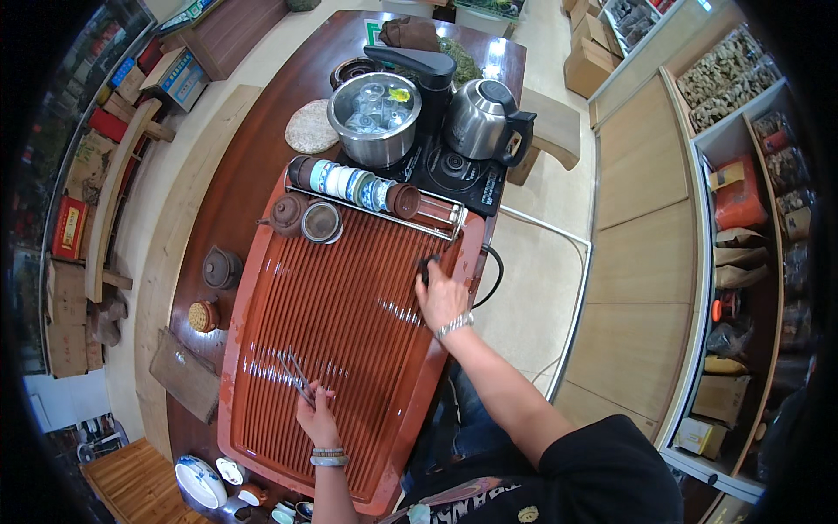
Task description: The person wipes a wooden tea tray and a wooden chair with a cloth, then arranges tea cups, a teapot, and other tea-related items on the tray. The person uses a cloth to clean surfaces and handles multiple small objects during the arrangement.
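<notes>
My left hand (317,409) grips a pair of metal tea tongs (293,376), whose tips point away from me, apart, over the slatted tea tray (327,288). At the tray's right side, my right hand (444,298) has its fingers around a small dark object (427,268). My fingers partly hide it, so its kind is unclear. Beyond that hand is a metal wire cup rack (452,219), which holds a row of teacups (353,185) lying on their sides. A brown clay teapot (288,215) and a round strainer (321,221) stand at the tray's far left.
Behind the rack, a steel pot (374,121) with small glass-like cups in water and a steel kettle (481,121) stand by a black electric stove (455,167). Left of the tray are a dark pitcher (222,267), a lidded jar (203,317) and a folded cloth (185,374).
</notes>
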Demonstrator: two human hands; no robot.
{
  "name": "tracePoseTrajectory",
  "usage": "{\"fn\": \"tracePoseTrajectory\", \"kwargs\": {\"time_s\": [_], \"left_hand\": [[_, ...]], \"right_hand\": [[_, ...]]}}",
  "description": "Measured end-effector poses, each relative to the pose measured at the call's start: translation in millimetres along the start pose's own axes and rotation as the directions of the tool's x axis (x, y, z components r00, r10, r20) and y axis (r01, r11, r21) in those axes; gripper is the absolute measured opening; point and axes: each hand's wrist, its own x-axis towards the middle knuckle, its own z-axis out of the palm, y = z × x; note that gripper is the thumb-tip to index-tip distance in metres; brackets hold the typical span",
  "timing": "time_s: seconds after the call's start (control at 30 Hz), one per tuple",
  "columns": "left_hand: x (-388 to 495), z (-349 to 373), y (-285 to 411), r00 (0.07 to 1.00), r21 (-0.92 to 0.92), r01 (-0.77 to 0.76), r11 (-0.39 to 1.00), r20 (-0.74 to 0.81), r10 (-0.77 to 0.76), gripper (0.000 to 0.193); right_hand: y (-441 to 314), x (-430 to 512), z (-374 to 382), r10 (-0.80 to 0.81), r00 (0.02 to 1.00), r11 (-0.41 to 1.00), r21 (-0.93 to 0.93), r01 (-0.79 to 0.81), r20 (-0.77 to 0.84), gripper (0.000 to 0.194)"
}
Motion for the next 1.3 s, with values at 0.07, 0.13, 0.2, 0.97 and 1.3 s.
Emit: {"fn": "tracePoseTrajectory", "kwargs": {"time_s": [0.07, 0.13, 0.2, 0.97, 1.3], "left_hand": [[-2.9, -3.8, -2.2, 1.0, -0.018, 0.001, 1.0, 0.003, -0.001, 0.017], [-8.4, -5.0, -2.3, 0.999, -0.033, -0.015, 0.999, 0.033, 0.016, 0.017], [-8.2, -4.8, -12.5, 0.997, -0.014, -0.075, 0.997, 0.008, 0.075, 0.015], [-69.9, -58.5, -19.6, 0.985, -0.008, -0.027, 1.0, -0.173, 0.025, 0.014], [-143.3, -154.1, -86.1, 0.868, -0.03, -0.161, 0.987, -0.48, 0.127, 0.018]], "right_hand": [[-1.4, -19.5, 2.7, -0.034, 0.998, 0.999, 0.003, 0.034, 0.045, 0.036], [5.7, -12.7, 6.6, -0.032, 0.999, 0.998, -0.045, 0.032, 0.017, 0.035], [16.5, 22.9, 11.3, -0.037, 0.99, 0.999, -0.006, 0.036, -0.139, 0.031], [-5.0, -46.3, -14.7, -0.309, 0.95, 0.926, 0.244, 0.289, 0.046, 0.034], [37.4, 68.1, 1.6, -0.341, 0.911, 0.914, 0.307, 0.264, 0.234, 0.021]]}}
